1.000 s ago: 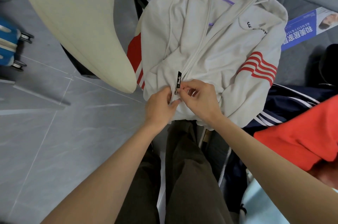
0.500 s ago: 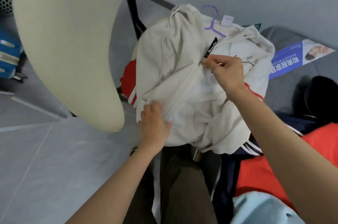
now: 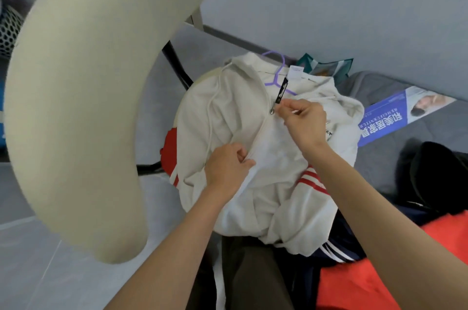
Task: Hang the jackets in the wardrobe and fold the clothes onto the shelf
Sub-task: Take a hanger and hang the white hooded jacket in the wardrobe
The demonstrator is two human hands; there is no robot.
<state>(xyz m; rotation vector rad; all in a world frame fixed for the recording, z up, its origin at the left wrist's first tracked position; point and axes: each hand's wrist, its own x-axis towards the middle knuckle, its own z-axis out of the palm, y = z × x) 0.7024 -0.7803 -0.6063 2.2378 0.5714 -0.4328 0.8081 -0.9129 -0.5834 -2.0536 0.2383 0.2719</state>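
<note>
- Task item: white zip jacket (image 3: 243, 147), bunched at frame centre, collar at 12 o'clock, hem at 6 toward the person's legs. Not hung yet; no wardrobe in view.
- purple hanger (image 3: 276, 77) is already inside the shoulders, hook poking out of the collar at 12. My read: the jacket is being prepped for the rail.
- right hand (image 3: 305, 123): grip is a thumb-and-forefinger pinch at the zip slider (image 3: 271, 112), about chest level on the jacket. The black pull tab (image 3: 281, 90) stands up from it toward 12.
- left hand (image 3: 226, 166): grip clenched on a fold of the jacket right on the zip line, at 7 o'clock of the slider. Likely reason: it anchors and tensions the teeth so the slider runs straight instead of dragging cloth.
- Zip looks closed between the two hands, open above. A closed front should stop the jacket sliding off the hanger.
- Support under the jacket is mostly hidden. A black frame (image 3: 174, 64) shows at 10 o'clock; can't tell more.
- Large cream curved form (image 3: 76, 120) at 9 o'clock, near the camera, possibly a chair back.
- red-striped sleeve (image 3: 311, 180) lies folded over the front at 4 o'clock. Snag risk looks low, since it sits below the slider.
- Queue: navy striped garment (image 3: 339, 251) under the hem at 5 o'clock, orange-red garment (image 3: 354, 289) beside it. Presumably the folding batch.
- blue leaflet (image 3: 390, 120) at 3 o'clock on the grey sofa (image 3: 405, 170); not involved.
</note>
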